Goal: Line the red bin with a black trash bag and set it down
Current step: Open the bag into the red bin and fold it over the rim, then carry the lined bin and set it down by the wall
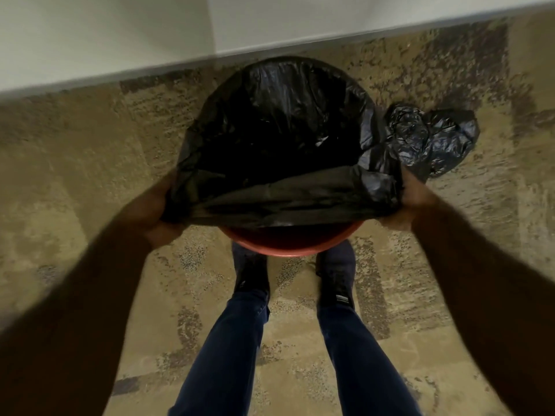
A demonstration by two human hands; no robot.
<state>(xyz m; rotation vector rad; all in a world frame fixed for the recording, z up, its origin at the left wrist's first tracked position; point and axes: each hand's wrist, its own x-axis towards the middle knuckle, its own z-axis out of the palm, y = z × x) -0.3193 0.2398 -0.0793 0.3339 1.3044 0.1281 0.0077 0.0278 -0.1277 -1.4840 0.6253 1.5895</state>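
Note:
The red bin (292,244) stands in front of my feet, with only its near rim showing as a red arc. A black trash bag (279,139) covers the rest of the opening and hangs down inside. Its near edge is stretched in a band between my hands, just short of the near rim. My left hand (156,210) grips the bag's left corner. My right hand (410,202) grips the right corner. The bin's walls are hidden under the bag.
A second crumpled black bag (432,139) lies on the patterned carpet (90,163) to the right of the bin. A white wall with a grey baseboard (120,75) runs just behind the bin. My legs and dark shoes (252,277) stand right behind the near rim.

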